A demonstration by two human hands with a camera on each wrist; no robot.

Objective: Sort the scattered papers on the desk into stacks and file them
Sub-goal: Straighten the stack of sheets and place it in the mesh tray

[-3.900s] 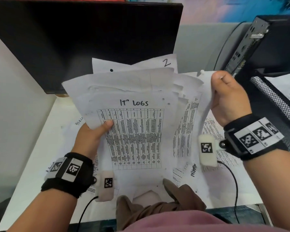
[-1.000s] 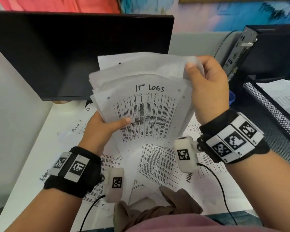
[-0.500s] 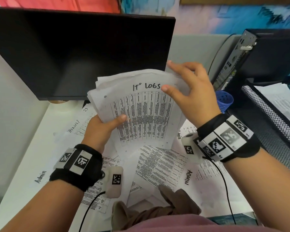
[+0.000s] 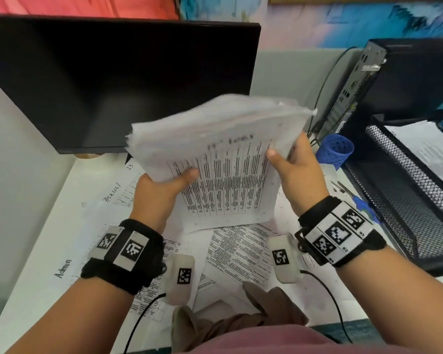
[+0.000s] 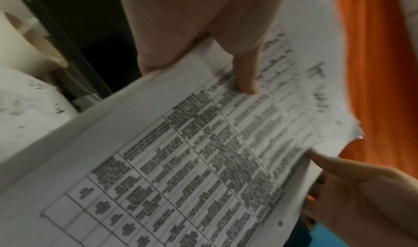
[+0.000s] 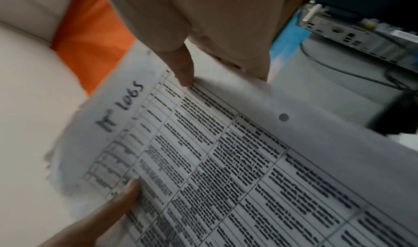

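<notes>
Thick white paper stack [image 4: 223, 139], printed table uppermost: clamped between my left hand [image 4: 159, 192] and right hand [image 4: 298, 172], above the white table [image 4: 49, 233].

Motion-blurred heading on the paper stack [image 4: 215, 149], perhaps "IT LOGS"; fingers beneath it hidden.

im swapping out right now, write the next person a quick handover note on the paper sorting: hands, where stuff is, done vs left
Left hand: grips the left edge of the paper stack, thumb on the top sheet.
Right hand: grips the stack's right edge, thumb on top.
The stack is held in the air above the desk, in front of the monitor; its top sheet is headed "IT LOGS".
Done: one batch gathered in hand; some sheets already lie in the mesh tray on the right.
Left: loose papers lie spread on the desk, some marked "Admin"; stack and file them, and file the held batch.
</notes>
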